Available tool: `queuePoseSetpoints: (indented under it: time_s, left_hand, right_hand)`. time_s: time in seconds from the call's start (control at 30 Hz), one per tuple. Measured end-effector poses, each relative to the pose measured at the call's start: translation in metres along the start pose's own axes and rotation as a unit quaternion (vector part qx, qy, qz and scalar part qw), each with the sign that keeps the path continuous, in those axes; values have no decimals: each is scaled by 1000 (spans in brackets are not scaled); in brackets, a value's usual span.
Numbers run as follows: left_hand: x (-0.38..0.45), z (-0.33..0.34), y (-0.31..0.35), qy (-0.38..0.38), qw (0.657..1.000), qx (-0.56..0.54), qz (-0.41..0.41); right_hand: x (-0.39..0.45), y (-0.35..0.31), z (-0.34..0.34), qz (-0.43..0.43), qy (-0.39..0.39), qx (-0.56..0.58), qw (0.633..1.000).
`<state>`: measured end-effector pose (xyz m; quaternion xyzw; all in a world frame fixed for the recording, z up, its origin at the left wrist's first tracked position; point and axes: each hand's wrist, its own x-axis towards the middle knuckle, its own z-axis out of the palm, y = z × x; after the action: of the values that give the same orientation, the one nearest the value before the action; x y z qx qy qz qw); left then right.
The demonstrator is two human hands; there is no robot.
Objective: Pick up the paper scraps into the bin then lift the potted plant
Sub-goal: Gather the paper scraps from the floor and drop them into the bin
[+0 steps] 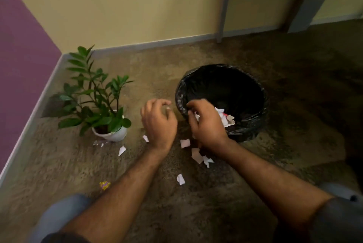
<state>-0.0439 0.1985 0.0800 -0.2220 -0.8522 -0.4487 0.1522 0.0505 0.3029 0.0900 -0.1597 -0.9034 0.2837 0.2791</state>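
Note:
A bin [253,124] lined with a black bag stands on the carpet at centre right. My right hand [208,124] is over its near rim, shut on a bunch of white paper scraps [225,118]. My left hand [158,120] hovers just left of the bin, fingers curled and apart, holding nothing. Several white scraps [196,155] lie on the carpet below my hands, one [121,150] near the plant. The potted plant [102,95], green leaves in a white pot [115,135], stands at the left.
A purple wall and a yellow wall meet behind the plant, with a grey skirting board [149,45]. A grey post [224,6] stands at the back. A small yellow wrapper [104,184] lies on the carpet at lower left. My knees are at the bottom edge.

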Motion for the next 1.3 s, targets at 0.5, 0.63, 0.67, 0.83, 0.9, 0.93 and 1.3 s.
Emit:
queuePoseSetpoints:
  time_s: [0.5, 0.63, 0.67, 0.83, 0.9, 0.93, 1.3]
  left_hand:
    - [-155, 89, -142, -424, 862, 148, -233]
    - [-165, 97, -155, -411, 884, 84, -208]
    - [-164, 97, -159, -397, 894, 58, -200]
    - [-121, 98, -187, -286, 942, 83, -157]
    - [-90, 102, -199, -253, 951, 79, -157]
    - [-75, 104, -203, -251, 950, 91, -160]
    - [-27, 113, -236, -334, 904, 199, -180]
  right_hand:
    - [-113, 117, 88, 149, -434, -186, 869]
    - [-110, 138, 103, 156, -410, -185, 880]
    - [-108, 139, 108, 152, -416, -174, 879]
    - [-87, 127, 148, 51, -468, -173, 865]
    - [-79, 121, 166, 41, -462, -188, 865]
    - [-77, 119, 173, 20, -454, -205, 867]
    - [-100, 144, 181, -1, -360, -323, 875]
